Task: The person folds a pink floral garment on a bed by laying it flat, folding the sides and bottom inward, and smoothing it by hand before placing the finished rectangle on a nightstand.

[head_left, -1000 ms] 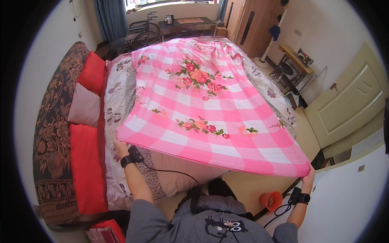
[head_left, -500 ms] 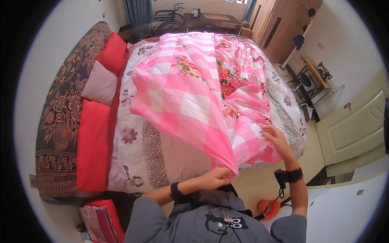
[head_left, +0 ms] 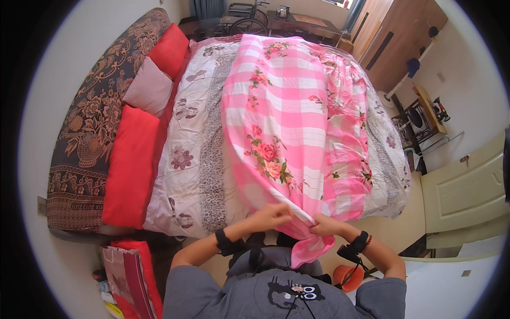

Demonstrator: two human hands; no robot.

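A pink-and-white checked bed sheet point(head_left: 297, 114) with printed roses lies lengthwise over the bed, its right part rumpled. Its near end is gathered into a narrow bunch at the front of the bed. My right hand point(head_left: 325, 224) is closed round this bunch, and a loose pink tail hangs below it. My left hand point(head_left: 275, 215) is closed with curled fingers against the sheet's near left edge; the cloth within its fingers is mostly hidden. Under the sheet is a white quilt point(head_left: 183, 133) with purple flowers and leopard-print bands.
Along the dark patterned headboard point(head_left: 101, 117) lie red pillows point(head_left: 130, 165) and a pale pillow point(head_left: 149, 87). Folded bedding point(head_left: 127, 274) stands at lower left. An orange bucket point(head_left: 348, 276) is beside me at right. Beyond the bed are a wheelchair point(head_left: 248, 18) and a desk point(head_left: 303, 24).
The raised sheet has come down and shifted right, uncovering more quilt on the left. My right hand has moved left and gripped the bunched end; my left hand has moved slightly up and left.
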